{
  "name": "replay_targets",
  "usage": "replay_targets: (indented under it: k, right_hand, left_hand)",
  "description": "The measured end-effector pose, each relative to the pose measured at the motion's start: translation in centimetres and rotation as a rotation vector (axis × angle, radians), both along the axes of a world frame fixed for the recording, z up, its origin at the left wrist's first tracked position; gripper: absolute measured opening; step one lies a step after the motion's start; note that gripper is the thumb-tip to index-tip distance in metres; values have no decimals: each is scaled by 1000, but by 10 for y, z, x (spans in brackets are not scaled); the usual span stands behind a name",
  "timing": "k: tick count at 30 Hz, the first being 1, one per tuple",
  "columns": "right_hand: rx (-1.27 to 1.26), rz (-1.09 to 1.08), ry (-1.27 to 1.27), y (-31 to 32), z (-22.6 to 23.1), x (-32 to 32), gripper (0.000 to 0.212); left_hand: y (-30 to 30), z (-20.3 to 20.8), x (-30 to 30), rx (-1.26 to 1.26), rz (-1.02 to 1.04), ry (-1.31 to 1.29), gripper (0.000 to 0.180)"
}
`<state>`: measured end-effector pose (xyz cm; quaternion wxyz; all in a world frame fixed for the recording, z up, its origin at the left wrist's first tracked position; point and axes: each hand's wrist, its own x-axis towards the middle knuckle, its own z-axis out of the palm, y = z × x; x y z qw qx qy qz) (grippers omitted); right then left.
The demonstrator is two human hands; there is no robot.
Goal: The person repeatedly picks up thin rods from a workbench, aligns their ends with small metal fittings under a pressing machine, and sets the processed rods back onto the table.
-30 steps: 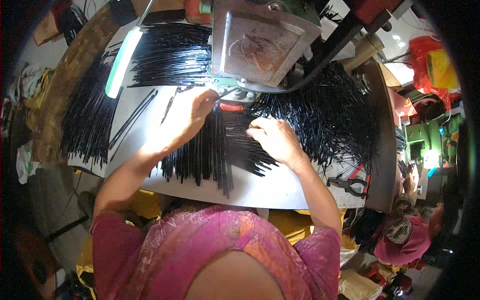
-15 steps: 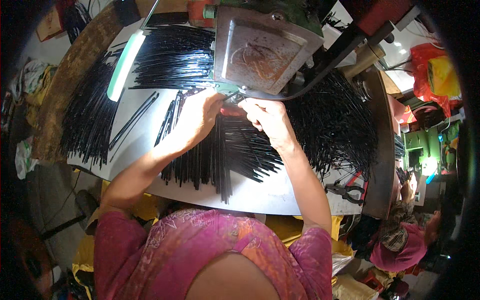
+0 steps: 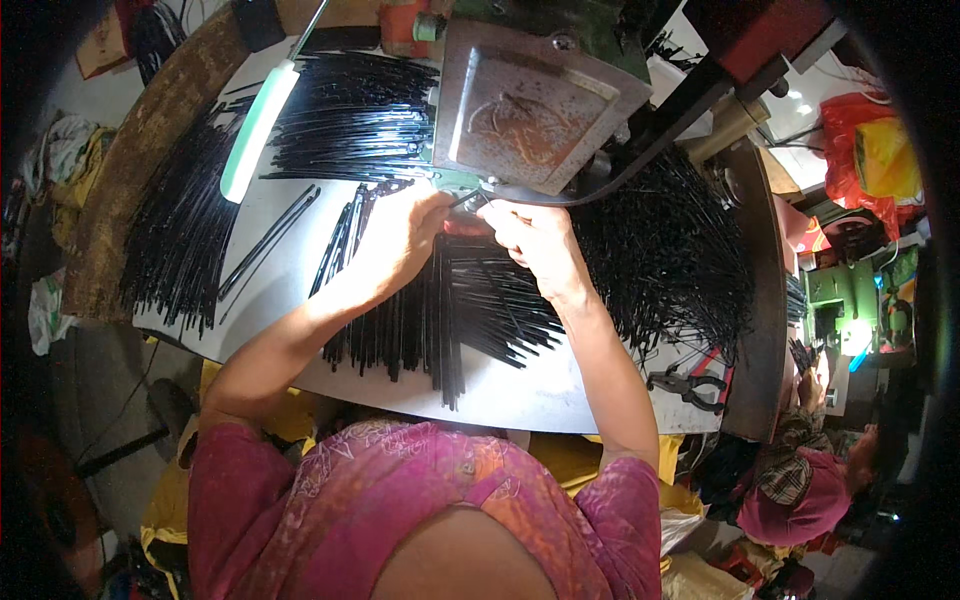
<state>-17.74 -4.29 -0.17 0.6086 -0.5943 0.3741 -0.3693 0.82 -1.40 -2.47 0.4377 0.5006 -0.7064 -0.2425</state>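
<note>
Under the working head of a green machine with a rusty metal cover [image 3: 535,115], my two hands meet almost fingertip to fingertip. My left hand [image 3: 405,240] is closed in a pinch on a thin black rod [image 3: 464,199], whose end points at the machine. From the other side my right hand [image 3: 538,242] pinches too, its fingers curled; what lies between its fingertips is too small to make out. A fan of similar black rods [image 3: 445,320] lies on the white tabletop just below my hands, and the red part [image 3: 465,224] between them is partly hidden.
Bundles of black rods lie at far left [image 3: 180,220], top [image 3: 350,115] and right [image 3: 660,250]. A lit lamp [image 3: 258,135] hangs at left. Pliers [image 3: 690,387] rest near the table's right edge [image 3: 762,330]. A co-worker in a pink top [image 3: 800,495] sits at far right.
My hands stay in nearly the same place under the machine, with only a slight shift of the fingers. The whole view has tilted a little.
</note>
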Motion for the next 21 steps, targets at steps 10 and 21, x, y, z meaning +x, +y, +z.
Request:
replay_targets:
  k: [10, 21]
  right_hand:
    - [34, -1, -52, 0, 0, -1, 18]
    - [18, 10, -55, 0, -3, 0, 18]
  left_hand:
    - [-2, 0, 0, -6, -6, 7, 13]
    - [2, 2, 0, -220, 78, -370, 21]
